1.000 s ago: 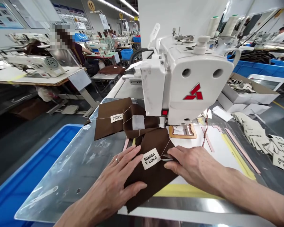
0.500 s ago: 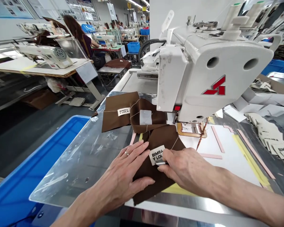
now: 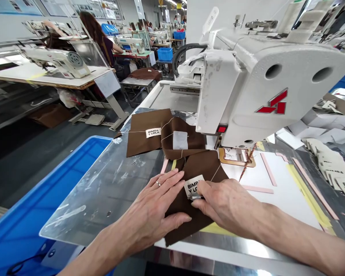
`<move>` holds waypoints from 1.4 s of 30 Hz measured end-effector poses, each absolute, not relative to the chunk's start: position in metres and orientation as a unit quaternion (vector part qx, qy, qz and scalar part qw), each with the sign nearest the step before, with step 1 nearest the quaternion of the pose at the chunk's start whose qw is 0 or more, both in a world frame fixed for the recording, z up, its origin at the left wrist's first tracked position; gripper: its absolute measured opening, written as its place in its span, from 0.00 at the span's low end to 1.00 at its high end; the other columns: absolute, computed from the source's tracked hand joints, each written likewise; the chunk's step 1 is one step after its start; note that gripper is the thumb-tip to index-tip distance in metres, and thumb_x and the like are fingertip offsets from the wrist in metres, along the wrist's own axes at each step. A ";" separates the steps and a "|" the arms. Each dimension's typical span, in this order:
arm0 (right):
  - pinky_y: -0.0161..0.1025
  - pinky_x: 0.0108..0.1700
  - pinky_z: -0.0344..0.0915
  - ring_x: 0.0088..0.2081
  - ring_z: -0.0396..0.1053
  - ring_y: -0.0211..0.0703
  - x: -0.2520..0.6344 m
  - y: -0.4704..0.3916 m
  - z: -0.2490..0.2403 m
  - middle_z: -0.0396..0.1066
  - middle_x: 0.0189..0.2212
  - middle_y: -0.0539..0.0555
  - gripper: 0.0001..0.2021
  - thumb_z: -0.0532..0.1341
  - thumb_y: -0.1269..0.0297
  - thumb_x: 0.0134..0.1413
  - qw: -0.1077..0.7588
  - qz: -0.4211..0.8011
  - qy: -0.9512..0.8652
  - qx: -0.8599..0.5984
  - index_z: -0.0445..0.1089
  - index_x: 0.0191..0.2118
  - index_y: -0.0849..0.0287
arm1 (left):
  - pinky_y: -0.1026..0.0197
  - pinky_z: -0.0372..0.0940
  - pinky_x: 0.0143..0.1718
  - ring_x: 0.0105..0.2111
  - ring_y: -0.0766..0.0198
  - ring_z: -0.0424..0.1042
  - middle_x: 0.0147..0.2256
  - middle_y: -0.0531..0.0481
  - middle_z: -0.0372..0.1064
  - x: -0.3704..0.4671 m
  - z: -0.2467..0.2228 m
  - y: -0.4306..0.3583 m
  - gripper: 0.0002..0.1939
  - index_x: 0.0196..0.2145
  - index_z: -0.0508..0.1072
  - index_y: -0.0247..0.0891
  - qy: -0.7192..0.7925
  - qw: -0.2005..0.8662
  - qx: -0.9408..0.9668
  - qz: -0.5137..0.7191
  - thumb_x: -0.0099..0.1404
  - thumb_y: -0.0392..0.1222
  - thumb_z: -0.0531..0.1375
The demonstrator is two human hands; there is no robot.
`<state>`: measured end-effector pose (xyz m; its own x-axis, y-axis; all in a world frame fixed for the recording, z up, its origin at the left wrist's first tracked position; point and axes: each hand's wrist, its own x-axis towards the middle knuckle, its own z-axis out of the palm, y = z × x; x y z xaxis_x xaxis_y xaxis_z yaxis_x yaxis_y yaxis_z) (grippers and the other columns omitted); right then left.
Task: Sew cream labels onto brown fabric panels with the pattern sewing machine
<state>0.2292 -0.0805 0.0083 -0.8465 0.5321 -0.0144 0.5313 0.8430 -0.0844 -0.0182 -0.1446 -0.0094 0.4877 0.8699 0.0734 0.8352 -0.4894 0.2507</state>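
A brown fabric piece lies in front of the sewing machine, bearing a white label printed "BIMBA Y LOLA". My left hand rests flat on its left side, fingers stretched out and thumb apart. At the label's lower right, my right hand is closed in a pinch. A small shiny edge shows under those fingertips; its kind is hidden. Behind lie a folded brown piece with a pale patch and another brown panel with the same label. Loose threads link the pieces.
The white sewing machine head stands just beyond, with a wood-coloured clamp frame under it. Loose labels are piled at the right. A blue bin sits below the metal table's left edge. A person works farther back.
The view has shifted slightly, so the machine appears farther right. My right fingers cover a little more of the label's print. My left hand stays flat on the fabric.
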 end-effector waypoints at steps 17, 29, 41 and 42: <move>0.33 0.26 0.56 0.22 0.62 0.35 0.268 -0.088 0.023 0.70 0.26 0.43 0.07 0.62 0.57 0.70 0.162 0.343 -0.840 -0.388 0.69 0.43 0.53 | 0.41 0.62 0.60 0.55 0.47 0.69 0.55 0.42 0.71 0.000 0.000 -0.154 0.20 0.57 0.72 0.40 0.429 0.131 0.885 0.126 0.75 0.53 0.63; 0.37 0.34 0.63 0.31 0.74 0.40 0.277 -0.109 0.015 0.75 0.33 0.47 0.09 0.58 0.58 0.73 0.263 0.259 -0.851 -0.375 0.67 0.53 0.54 | 0.65 0.66 0.30 0.30 0.63 0.72 0.32 0.49 0.76 0.014 0.029 -0.116 0.19 0.38 0.77 0.38 0.558 0.599 0.447 0.361 0.71 0.58 0.65; 0.39 0.30 0.58 0.31 0.73 0.43 0.248 -0.089 0.001 0.73 0.34 0.51 0.09 0.55 0.62 0.74 0.245 0.212 -0.857 -0.401 0.69 0.43 0.58 | 0.65 0.73 0.38 0.34 0.64 0.75 0.35 0.50 0.77 0.020 0.019 -0.103 0.13 0.39 0.78 0.39 0.493 0.698 0.325 0.406 0.67 0.51 0.71; 0.39 0.29 0.57 0.30 0.72 0.42 0.246 -0.088 -0.001 0.72 0.33 0.51 0.10 0.54 0.62 0.75 0.242 0.209 -0.861 -0.396 0.69 0.42 0.58 | 0.65 0.73 0.39 0.34 0.64 0.76 0.35 0.50 0.77 0.020 0.019 -0.103 0.13 0.40 0.78 0.39 0.492 0.698 0.324 0.407 0.68 0.50 0.71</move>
